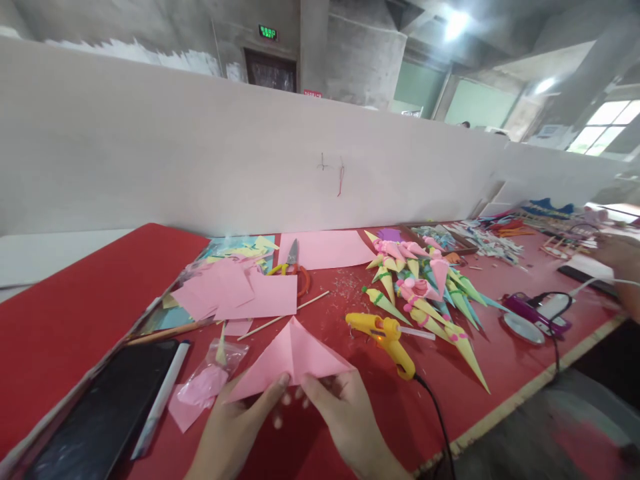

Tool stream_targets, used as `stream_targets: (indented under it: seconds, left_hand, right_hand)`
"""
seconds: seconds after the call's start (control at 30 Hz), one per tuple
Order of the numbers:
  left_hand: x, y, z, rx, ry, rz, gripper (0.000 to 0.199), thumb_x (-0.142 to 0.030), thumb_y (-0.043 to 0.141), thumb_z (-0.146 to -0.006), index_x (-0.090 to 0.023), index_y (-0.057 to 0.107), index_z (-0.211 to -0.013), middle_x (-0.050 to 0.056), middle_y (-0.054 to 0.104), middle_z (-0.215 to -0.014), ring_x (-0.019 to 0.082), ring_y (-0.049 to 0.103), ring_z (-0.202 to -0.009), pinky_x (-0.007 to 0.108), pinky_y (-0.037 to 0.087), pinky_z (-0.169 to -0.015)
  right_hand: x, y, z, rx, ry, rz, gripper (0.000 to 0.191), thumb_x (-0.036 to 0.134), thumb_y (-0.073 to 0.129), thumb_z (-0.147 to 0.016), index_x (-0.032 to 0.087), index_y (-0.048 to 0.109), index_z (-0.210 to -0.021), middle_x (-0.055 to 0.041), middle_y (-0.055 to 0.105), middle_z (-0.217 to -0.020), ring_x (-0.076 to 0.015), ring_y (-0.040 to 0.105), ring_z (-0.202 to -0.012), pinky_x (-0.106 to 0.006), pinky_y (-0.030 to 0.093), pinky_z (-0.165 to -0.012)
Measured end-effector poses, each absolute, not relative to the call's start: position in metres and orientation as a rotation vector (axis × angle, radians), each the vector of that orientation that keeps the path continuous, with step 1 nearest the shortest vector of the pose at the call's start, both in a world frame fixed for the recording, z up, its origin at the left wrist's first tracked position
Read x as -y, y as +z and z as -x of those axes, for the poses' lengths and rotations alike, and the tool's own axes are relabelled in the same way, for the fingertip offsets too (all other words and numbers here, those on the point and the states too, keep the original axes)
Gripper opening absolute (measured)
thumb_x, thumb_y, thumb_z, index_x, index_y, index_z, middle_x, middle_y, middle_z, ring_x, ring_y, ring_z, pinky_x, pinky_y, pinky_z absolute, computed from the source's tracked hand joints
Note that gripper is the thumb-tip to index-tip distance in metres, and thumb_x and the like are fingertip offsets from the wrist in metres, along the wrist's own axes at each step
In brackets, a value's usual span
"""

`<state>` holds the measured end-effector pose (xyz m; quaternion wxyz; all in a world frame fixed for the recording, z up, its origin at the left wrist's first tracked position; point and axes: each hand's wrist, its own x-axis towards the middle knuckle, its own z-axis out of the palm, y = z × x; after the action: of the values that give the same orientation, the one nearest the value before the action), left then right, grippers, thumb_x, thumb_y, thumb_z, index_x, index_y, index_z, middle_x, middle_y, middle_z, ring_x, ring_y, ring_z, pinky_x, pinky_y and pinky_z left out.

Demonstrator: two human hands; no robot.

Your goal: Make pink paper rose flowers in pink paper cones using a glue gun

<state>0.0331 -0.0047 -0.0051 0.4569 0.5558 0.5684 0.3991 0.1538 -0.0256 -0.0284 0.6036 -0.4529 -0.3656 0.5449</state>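
A sheet of pink paper [294,347], creased down its middle with its point facing away from me, is held up over the red table. My left hand [240,420] pinches its lower edge left of the crease, thumb on top. On the other side of the crease, my right hand [340,410] grips the same edge. Some of my fingers are hidden beneath the paper. To the right lies a yellow hot glue gun [385,337] with a clear glue stick in its back. A plastic bag with pink material [207,383] rests beside my left hand.
Pink paper pieces [235,290] and scissors [295,267] lie beyond my hands, near a thin wooden stick [285,315]. Decorated paper cones [425,280] are piled at right. A black phone-like slab [105,413] and white pen [161,400] lie left. Another person's hand [620,257] shows far right.
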Motion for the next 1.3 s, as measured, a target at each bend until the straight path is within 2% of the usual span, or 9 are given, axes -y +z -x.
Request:
stream_targets:
  seconds: [0.13, 0.27, 0.5, 0.7, 0.87, 1.0, 1.07, 1.17, 1.3]
  left_hand:
    - [0.002, -0.012, -0.026, -1.415, 0.945, -1.377, 0.045, -0.049, 0.064, -0.066, -0.021, 0.047, -0.036, -0.001, 0.052, -0.041, 0.016, 0.050, -0.046, 0.025, 0.041, -0.051]
    - [-0.001, -0.016, -0.021, -1.352, 1.013, -1.372, 0.033, -0.046, 0.069, -0.063, -0.020, 0.054, -0.048, -0.005, 0.050, -0.042, 0.014, 0.047, -0.044, 0.023, 0.040, -0.046]
    - [-0.004, -0.010, -0.024, -1.088, 0.975, -1.359, 0.020, -0.040, 0.072, -0.061, -0.022, 0.064, -0.064, -0.002, 0.067, -0.061, 0.018, 0.060, -0.059, 0.024, 0.051, -0.061]
    - [0.000, -0.014, -0.024, -1.071, 0.946, -1.347, 0.017, -0.038, 0.073, -0.061, -0.024, 0.067, -0.068, -0.001, 0.068, -0.065, 0.020, 0.062, -0.066, 0.026, 0.053, -0.069]
    - [-0.002, -0.011, -0.020, -1.114, 0.887, -1.516, 0.013, -0.035, 0.069, -0.065, -0.024, 0.069, -0.072, 0.003, 0.072, -0.077, 0.023, 0.064, -0.075, 0.027, 0.052, -0.071]
    - [-0.004, -0.014, -0.017, -1.143, 0.882, -1.627, 0.009, -0.032, 0.065, -0.067, -0.024, 0.069, -0.068, 0.003, 0.071, -0.073, 0.024, 0.064, -0.074, 0.028, 0.052, -0.070]
    - [-0.003, -0.021, -0.014, -1.172, 0.893, -1.631, 0.011, -0.031, 0.065, -0.066, -0.024, 0.070, -0.072, 0.004, 0.072, -0.075, 0.027, 0.064, -0.079, 0.030, 0.052, -0.074]
    - [-0.001, -0.029, -0.011, -1.224, 0.912, -1.600, 0.027, -0.031, 0.067, -0.065, -0.024, 0.071, -0.091, 0.006, 0.073, -0.094, 0.030, 0.063, -0.093, 0.035, 0.049, -0.085]
    - [0.002, -0.027, -0.012, -1.164, 0.877, -1.646, 0.036, -0.031, 0.070, -0.063, -0.023, 0.069, -0.098, 0.006, 0.071, -0.104, 0.029, 0.062, -0.098, 0.035, 0.048, -0.088]
  right_hand:
    - [0.025, -0.033, -0.153, 0.864, 1.242, 1.072, 0.019, 0.032, 0.068, -0.069, 0.014, 0.068, -0.067, -0.0019, 0.066, -0.058, -0.0132, 0.057, -0.054, -0.023, 0.046, -0.055]
    - [0.025, -0.030, -0.152, 0.962, 1.221, 1.039, 0.010, 0.023, 0.065, -0.070, 0.014, 0.070, -0.071, -0.0022, 0.070, -0.067, -0.0156, 0.061, -0.062, -0.025, 0.048, -0.063]
    - [0.028, -0.028, -0.154, 1.118, 1.094, 1.107, 0.016, 0.017, 0.060, -0.073, 0.015, 0.072, -0.082, -0.0058, 0.073, -0.078, -0.0215, 0.067, -0.074, -0.028, 0.051, -0.070]
    - [0.030, -0.032, -0.158, 1.182, 0.922, 1.185, 0.018, 0.020, 0.057, -0.073, 0.016, 0.072, -0.082, -0.0063, 0.073, -0.078, -0.0216, 0.067, -0.073, -0.028, 0.052, -0.066]
    - [0.028, -0.037, -0.162, 1.235, 0.905, 1.266, 0.019, 0.019, 0.061, -0.073, 0.016, 0.070, -0.089, -0.0082, 0.071, -0.090, -0.0239, 0.065, -0.087, -0.033, 0.049, -0.080]
    - [0.030, -0.050, -0.160, 1.245, 0.867, 1.295, 0.021, 0.017, 0.063, -0.071, 0.018, 0.070, -0.091, -0.0087, 0.070, -0.096, -0.0257, 0.063, -0.092, -0.036, 0.048, -0.084]
    - [0.032, -0.059, -0.159, 1.191, 0.828, 1.320, 0.024, 0.020, 0.068, -0.068, 0.018, 0.070, -0.091, -0.0090, 0.070, -0.095, -0.0269, 0.063, -0.092, -0.036, 0.049, -0.082]
    - [0.033, -0.063, -0.159, 1.122, 0.815, 1.339, 0.027, 0.024, 0.071, -0.065, 0.019, 0.069, -0.092, -0.0083, 0.070, -0.092, -0.0268, 0.064, -0.088, -0.034, 0.050, -0.076]
    - [0.029, -0.042, -0.162, 1.224, 0.965, 1.197, 0.014, 0.019, 0.063, -0.071, 0.018, 0.067, -0.085, -0.0051, 0.069, -0.084, -0.0219, 0.064, -0.081, -0.030, 0.049, -0.075]
